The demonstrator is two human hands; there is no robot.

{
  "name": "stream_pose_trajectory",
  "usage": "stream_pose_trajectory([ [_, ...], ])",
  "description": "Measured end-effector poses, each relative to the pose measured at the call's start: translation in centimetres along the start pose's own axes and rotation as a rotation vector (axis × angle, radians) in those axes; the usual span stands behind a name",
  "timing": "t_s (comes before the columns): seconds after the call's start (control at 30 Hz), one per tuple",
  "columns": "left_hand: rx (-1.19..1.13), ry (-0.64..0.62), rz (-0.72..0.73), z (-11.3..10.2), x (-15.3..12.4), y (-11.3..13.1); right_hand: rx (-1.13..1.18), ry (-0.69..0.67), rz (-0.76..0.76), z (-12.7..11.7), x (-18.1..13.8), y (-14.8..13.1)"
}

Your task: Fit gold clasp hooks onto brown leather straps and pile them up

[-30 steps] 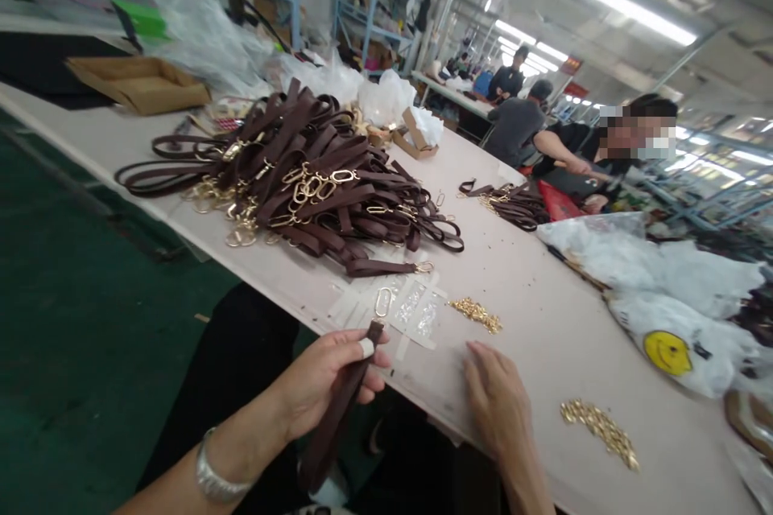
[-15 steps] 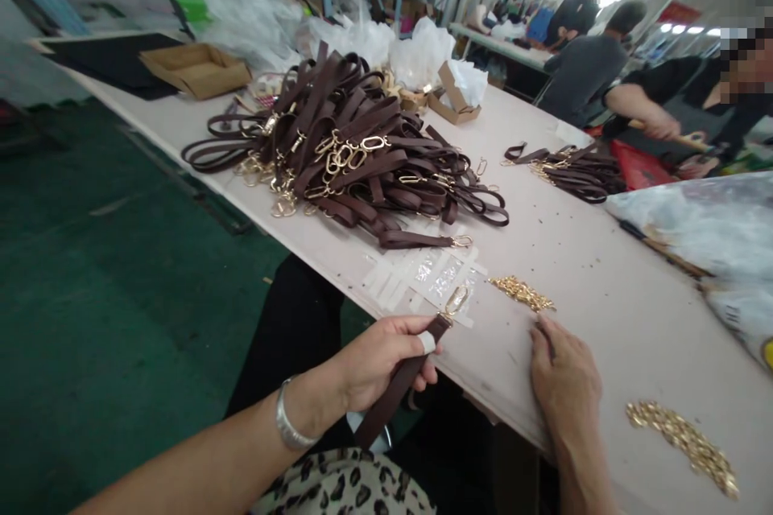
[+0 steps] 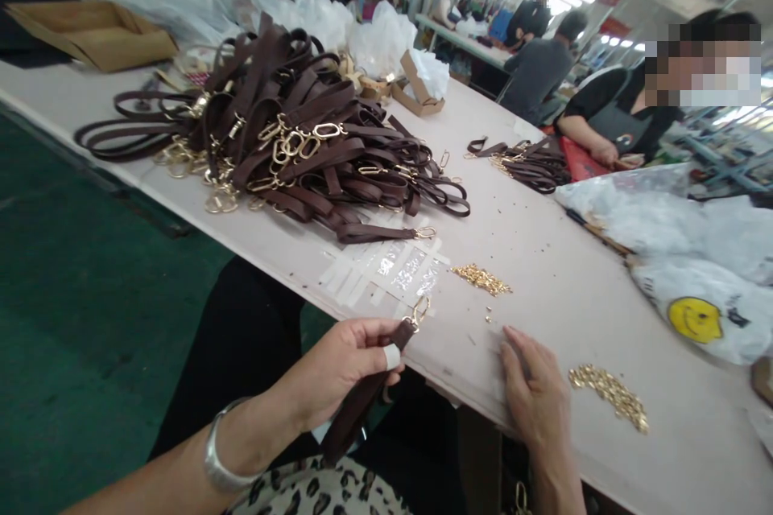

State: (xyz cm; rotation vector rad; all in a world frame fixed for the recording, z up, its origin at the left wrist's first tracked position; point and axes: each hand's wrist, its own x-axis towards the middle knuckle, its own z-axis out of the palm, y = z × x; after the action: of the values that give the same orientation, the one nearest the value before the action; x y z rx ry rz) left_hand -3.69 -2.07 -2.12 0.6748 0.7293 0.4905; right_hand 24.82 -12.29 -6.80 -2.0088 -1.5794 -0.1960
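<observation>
My left hand (image 3: 353, 358) pinches a dark brown strap (image 3: 351, 418) close to its end, in front of the table edge. A gold oval clasp (image 3: 421, 308) sticks out past my fingers from that end. My right hand (image 3: 537, 382) rests on the table with fingers stretched forward and the thumb apart, and no object shows in it. Just beyond its fingertips lie a couple of tiny gold metal pieces (image 3: 489, 315), apart from a small heap of gold pieces (image 3: 481, 279). A second gold heap (image 3: 609, 396) lies to the right of that hand.
A large pile of brown straps (image 3: 314, 145) with gold clasps covers the table's left part. Clear tape (image 3: 404, 269) is stuck on the tabletop. Beyond are a cardboard tray (image 3: 90, 34), a smaller strap bundle (image 3: 531, 165), plastic bags (image 3: 694, 298) and a seated co-worker (image 3: 628, 113).
The view has swung right. My right hand has drawn back from the nearer gold heap, and a couple of pieces now lie apart from it. My left hand still holds the strap.
</observation>
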Motion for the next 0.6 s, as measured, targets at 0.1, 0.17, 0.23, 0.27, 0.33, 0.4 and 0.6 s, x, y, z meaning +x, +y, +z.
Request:
stream_pose_trajectory([
  [0.1,0.011,0.048,0.002,0.3,0.4,-0.4,-0.048,-0.091,-0.087,0.5,0.0,-0.4],
  [0.17,0.027,0.079,0.011,0.5,0.7,-0.6,-0.084,-0.119,-0.127,1.2,0.5,-0.8],
  [0.23,0.043,0.091,0.03,0.7,0.9,-0.6,-0.091,-0.12,-0.147,1.7,1.1,-1.2],
  [0.27,0.048,0.094,0.039,0.9,0.9,-0.5,-0.077,-0.113,-0.149,1.8,1.4,-1.3],
  [0.33,0.052,0.102,0.056,1.2,1.0,-0.4,-0.001,-0.069,-0.102,1.7,1.6,-1.8],
  [0.4,0.051,0.112,0.071,1.5,1.1,-0.4,0.155,0.016,0.052,1.3,1.4,-2.9],
  [0.6,0.06,0.105,0.141,2.0,1.6,-0.8,0.93,-0.065,0.539,1.3,-0.4,-9.4],
])
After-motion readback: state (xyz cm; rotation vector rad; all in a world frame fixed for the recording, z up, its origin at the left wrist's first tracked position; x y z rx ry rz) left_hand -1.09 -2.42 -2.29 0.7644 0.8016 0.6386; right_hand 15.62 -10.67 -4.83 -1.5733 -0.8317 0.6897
